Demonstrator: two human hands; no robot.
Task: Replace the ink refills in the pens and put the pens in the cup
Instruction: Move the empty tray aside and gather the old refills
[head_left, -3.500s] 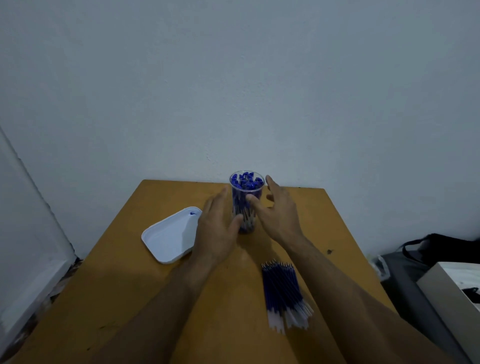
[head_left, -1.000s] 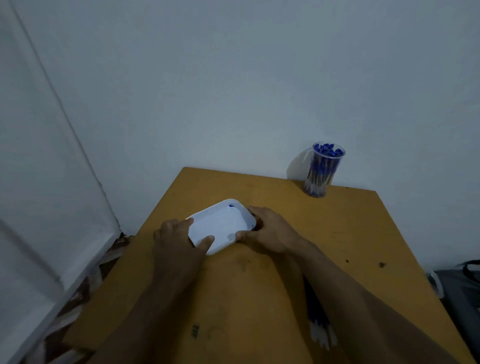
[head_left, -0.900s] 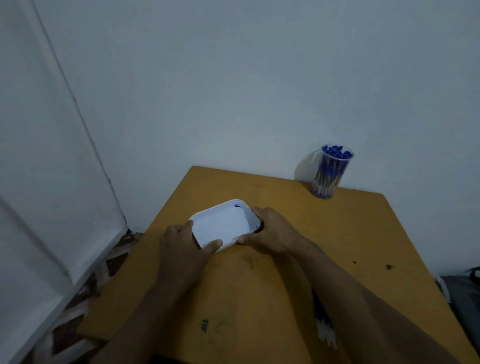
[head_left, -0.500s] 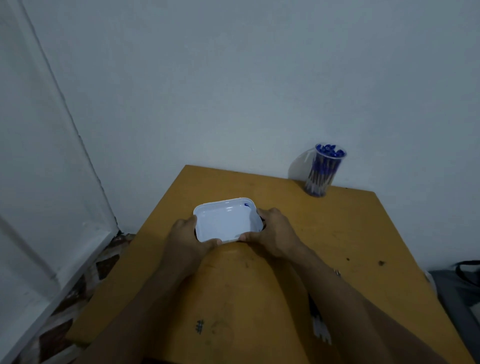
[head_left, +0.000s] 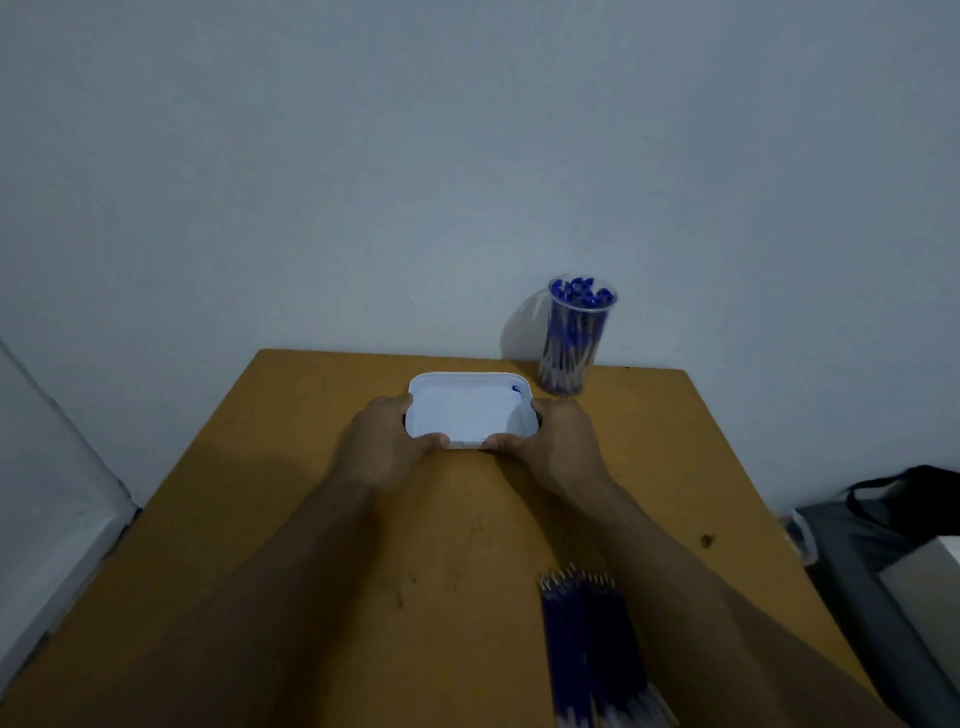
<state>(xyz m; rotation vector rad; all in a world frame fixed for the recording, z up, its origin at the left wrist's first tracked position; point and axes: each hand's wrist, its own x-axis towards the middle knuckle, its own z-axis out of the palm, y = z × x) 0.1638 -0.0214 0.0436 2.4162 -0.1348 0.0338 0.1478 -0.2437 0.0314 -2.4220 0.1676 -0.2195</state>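
We note both hands on a shallow white plastic tray with rounded corners, which sits toward the far middle of the bare ochre wooden table. Our left hand curls round the tray's left side, thumb on its near rim; our right hand grips the right side the same way. The tray holds nothing but a small blue mark in its far right corner. Just beyond that corner, against the grey wall, stands the clear plastic cup crowded with blue-capped pens, upright and apart from the tray. The bundle of blue ink refills lies at the near right, tips pointing away, partly under our right forearm. Risks as we judge them: the tray's far right corner is near the cup, so a push farther back or rightward could tip that tall, top-heavy cup and scatter pens. Drawing the right arm back low could sweep refills off the near edge. Light is dim, so fine tips are hard to read.
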